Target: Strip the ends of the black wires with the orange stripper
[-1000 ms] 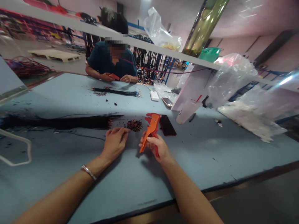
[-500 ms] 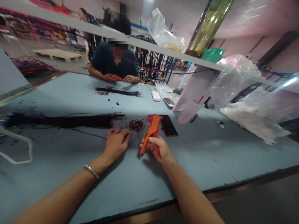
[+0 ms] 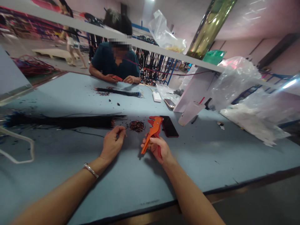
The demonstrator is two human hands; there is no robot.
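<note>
My right hand (image 3: 159, 147) is wrapped round the handles of an orange and red wire stripper (image 3: 153, 131), its jaws pointing away from me. Left of it, my left hand (image 3: 113, 140) is closed in a pinch just above the table. A thin black wire (image 3: 91, 133) runs from the left into that hand; the fingers hide most of its end. Beyond the left hand lies a long bundle of black wires (image 3: 70, 122) with copper-coloured ends on the right. Between bundle and stripper sits a small heap of cut insulation bits (image 3: 137, 126).
A dark phone (image 3: 170, 126) lies just behind the stripper. Farther right stands a plastic cup (image 3: 191, 114) with a red straw, beside clear plastic bags (image 3: 253, 122). Opposite, a co-worker (image 3: 114, 64) holds a red tool behind a smaller wire bundle (image 3: 119, 91). A white shelf bar crosses above.
My left hand has drawn back slightly to the left, away from the stripper, still pinched. My right hand and the stripper have barely moved. A person walking has appeared in the left background.
</note>
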